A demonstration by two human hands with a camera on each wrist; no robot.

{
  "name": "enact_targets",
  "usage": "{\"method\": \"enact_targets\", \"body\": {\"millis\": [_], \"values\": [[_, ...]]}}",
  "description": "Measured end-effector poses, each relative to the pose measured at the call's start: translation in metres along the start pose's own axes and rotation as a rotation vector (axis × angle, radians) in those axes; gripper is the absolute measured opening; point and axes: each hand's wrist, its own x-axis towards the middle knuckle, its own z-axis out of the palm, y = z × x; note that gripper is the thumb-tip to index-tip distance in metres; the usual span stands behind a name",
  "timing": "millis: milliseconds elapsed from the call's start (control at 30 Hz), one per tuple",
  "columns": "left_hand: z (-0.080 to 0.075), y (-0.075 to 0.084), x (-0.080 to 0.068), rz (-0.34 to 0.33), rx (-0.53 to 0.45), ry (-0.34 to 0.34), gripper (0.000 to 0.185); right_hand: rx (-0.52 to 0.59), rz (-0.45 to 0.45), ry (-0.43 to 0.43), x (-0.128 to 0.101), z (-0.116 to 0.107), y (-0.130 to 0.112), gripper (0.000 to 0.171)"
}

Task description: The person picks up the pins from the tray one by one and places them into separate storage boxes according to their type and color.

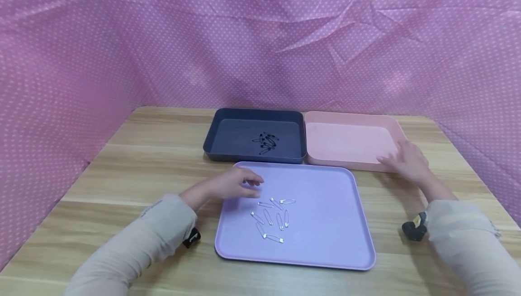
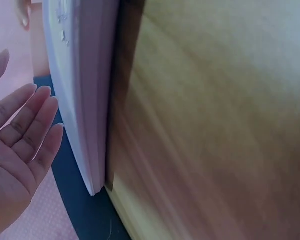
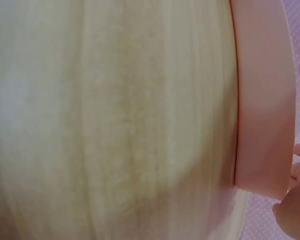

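Note:
Over the left edge of a flat lavender tray (image 1: 321, 223), my left hand (image 1: 234, 184) hovers with relaxed, slightly bent fingers and holds nothing; the left wrist view shows its bare palm and parted fingers (image 2: 27, 122). Several silver safety pins (image 1: 267, 217) lie loosely spread on that tray, just to the right of and nearer than the hand. At the front right corner of a pink tray (image 1: 346, 138), my right hand (image 1: 409, 162) is held with thumb and fingers apart, nothing visible in it. Whether its fingers touch the tray's rim I cannot tell.
Left of the pink tray stands a dark grey tray (image 1: 232, 135) with a small heap of black safety pins (image 1: 267, 142). The lavender tray lies in front of both, on a wooden table (image 1: 134, 169). Pink dotted cloth (image 1: 244, 38) hangs behind and at the sides.

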Motion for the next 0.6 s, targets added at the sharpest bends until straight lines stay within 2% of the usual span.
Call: {"method": "enact_targets", "body": {"millis": [200, 267, 400, 600], "values": [[0.004, 0.003, 0.004, 0.0, 0.015, -0.029, 0.05, 0.015, 0.026, -0.037, 0.001, -0.001, 0.002, 0.089], [0.005, 0.005, 0.005, -0.006, 0.015, -0.043, 0.051, 0.002, 0.018, -0.032, 0.002, -0.002, 0.002, 0.086], [0.007, 0.009, 0.008, -0.004, 0.017, -0.08, 0.047, -0.043, 0.002, -0.031, 0.004, -0.003, 0.005, 0.082], [0.009, 0.012, 0.011, 0.005, 0.057, -0.115, 0.036, -0.001, 0.017, -0.066, 0.005, -0.002, 0.011, 0.087]]}}
